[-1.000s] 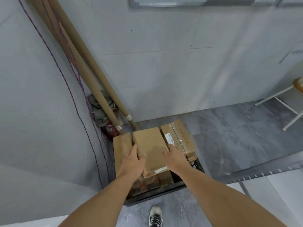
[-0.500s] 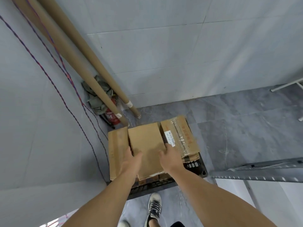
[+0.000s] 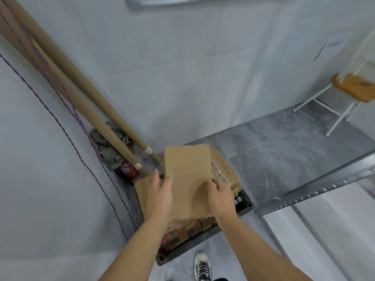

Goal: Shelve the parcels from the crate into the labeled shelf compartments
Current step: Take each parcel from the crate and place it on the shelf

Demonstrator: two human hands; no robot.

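Observation:
A flat brown cardboard parcel (image 3: pixel 187 175) is held above the black plastic crate (image 3: pixel 244 205) on the floor. My left hand (image 3: pixel 160 196) grips its left edge with the thumb on top. My right hand (image 3: pixel 220 196) grips its right edge the same way. In the crate, another brown parcel (image 3: pixel 142 191) lies at the left and a taped parcel with red print (image 3: pixel 225 171) lies at the right. More parcels show under the lifted one near the crate's front. A grey metal shelf edge (image 3: pixel 316 191) with punched holes runs at the right.
Two long cardboard tubes (image 3: pixel 81 94) lean in the corner over a red fire extinguisher (image 3: pixel 129 169) and a grey bag. Purple cords hang on the left wall. A white-legged wooden stool (image 3: pixel 353 88) stands at the far right. My shoe (image 3: pixel 202 265) is on the grey floor tiles.
Both hands have lifted the middle parcel up out of the crate, and it now hangs above the other parcels. The view has tilted up, bringing the stool back in sight.

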